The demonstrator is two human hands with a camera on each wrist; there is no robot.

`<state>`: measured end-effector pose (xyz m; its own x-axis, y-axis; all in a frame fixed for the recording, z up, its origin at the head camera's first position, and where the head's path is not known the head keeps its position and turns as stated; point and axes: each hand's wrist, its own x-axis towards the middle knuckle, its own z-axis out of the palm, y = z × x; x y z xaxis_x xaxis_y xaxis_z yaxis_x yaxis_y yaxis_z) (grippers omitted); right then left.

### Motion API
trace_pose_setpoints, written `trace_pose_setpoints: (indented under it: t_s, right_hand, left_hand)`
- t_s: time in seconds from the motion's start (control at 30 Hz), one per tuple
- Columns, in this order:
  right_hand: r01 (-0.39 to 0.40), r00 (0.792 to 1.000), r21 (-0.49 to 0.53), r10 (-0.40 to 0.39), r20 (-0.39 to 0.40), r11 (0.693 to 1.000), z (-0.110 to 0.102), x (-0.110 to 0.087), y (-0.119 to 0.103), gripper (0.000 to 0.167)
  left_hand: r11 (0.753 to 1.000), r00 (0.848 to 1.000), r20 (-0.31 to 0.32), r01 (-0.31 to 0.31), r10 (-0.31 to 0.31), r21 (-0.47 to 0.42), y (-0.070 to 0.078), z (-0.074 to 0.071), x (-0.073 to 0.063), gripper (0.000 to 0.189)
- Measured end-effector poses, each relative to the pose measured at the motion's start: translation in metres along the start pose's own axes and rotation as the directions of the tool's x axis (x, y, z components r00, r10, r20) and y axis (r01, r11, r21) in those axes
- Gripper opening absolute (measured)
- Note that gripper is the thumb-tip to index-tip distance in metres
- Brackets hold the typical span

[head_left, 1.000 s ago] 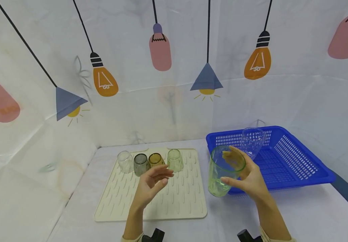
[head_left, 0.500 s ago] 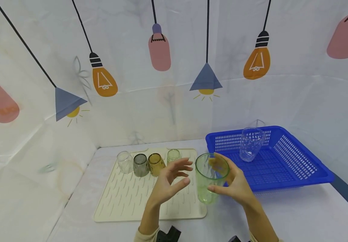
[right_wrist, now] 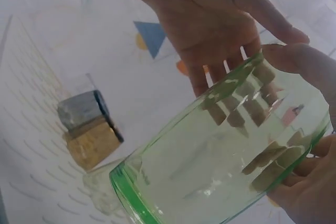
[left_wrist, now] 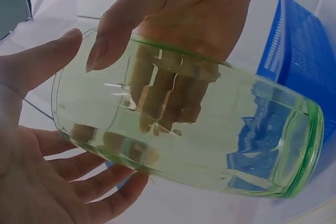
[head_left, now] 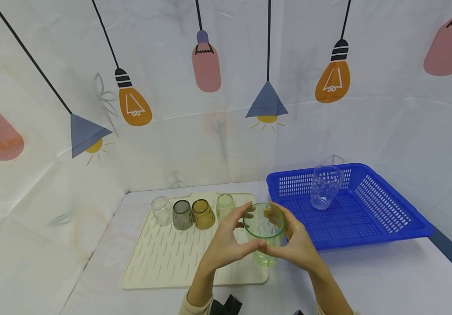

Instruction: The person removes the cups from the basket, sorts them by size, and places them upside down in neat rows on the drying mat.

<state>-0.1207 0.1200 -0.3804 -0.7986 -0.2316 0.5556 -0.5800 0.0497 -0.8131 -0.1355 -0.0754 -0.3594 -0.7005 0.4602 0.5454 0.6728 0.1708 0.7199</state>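
A tall pale-green glass tumbler [head_left: 263,227] is held upright between both hands, its green rim on top, above the mat's right edge. My right hand [head_left: 297,245] grips it from the right, fingers behind and thumb in front. On the other side my left hand [head_left: 227,245] curls round the glass, its thumb tip meeting the right thumb. In the left wrist view, left fingers [left_wrist: 118,190] lie along the tumbler's side near the rim. The right wrist view shows the tumbler's base [right_wrist: 131,198] free of fingers.
A cream draining mat [head_left: 163,262] lies on the white-covered table. Along its back stand a clear glass [head_left: 161,212], a grey one [head_left: 182,215], an amber one [head_left: 203,214] and a pale-green one [head_left: 225,205]. At right, a blue basket [head_left: 383,236] holds a leaning clear glass [head_left: 326,188].
The right hand has carried the green tumbler leftward from beside the basket. The left hand has moved right and now holds the tumbler too.
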Motion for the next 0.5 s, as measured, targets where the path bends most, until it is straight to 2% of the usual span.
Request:
trace_pose_setpoints:
  t_s: [0.17, 0.3, 0.37, 0.5]
  right_hand:
    - [-0.031, 0.999, -0.084, 0.030, -0.014, 0.996, 0.000, -0.001, 0.001, 0.086]
    - [-0.059, 0.998, -0.173, 0.058, -0.011, 0.983, 0.001, -0.001, -0.001, 0.086]
    - [-0.063, 0.998, -0.228, 0.064, -0.004, 0.972, 0.002, -0.001, -0.001, 0.086]
    - [-0.042, 0.998, -0.320, 0.057, 0.037, 0.947, 0.004, -0.002, -0.002, 0.086]
  left_hand:
    - [0.995, 0.998, 0.043, 0.039, -0.044, 0.095, 0.004, -0.001, 0.004, 0.081]
    - [0.981, 0.989, 0.128, 0.049, -0.074, 0.188, 0.009, -0.006, 0.008, 0.085]
    - [0.968, 0.978, 0.186, 0.050, -0.097, 0.245, 0.012, -0.010, 0.012, 0.086]
    - [0.929, 0.940, 0.296, 0.053, -0.170, 0.367, 0.019, -0.016, 0.018, 0.089]
